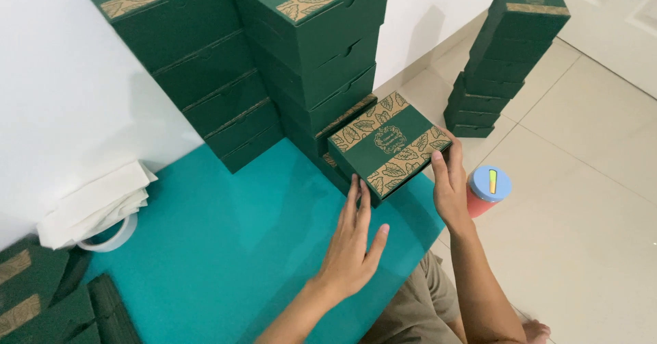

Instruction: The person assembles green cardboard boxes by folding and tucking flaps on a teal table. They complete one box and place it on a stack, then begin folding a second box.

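Note:
A dark green box with tan leaf-patterned bands on its lid sits on top of a short stack at the teal mat's right edge. My left hand lies flat with fingers together, its fingertips touching the box's near left side. My right hand presses against the box's right corner, fingers spread along its side. Neither hand wraps around the box.
Tall stacks of the same green boxes stand against the white wall, and another stack stands on the tiled floor. A pink cup with a blue lid is by my right hand. Folded white paper and flat boxes lie at left.

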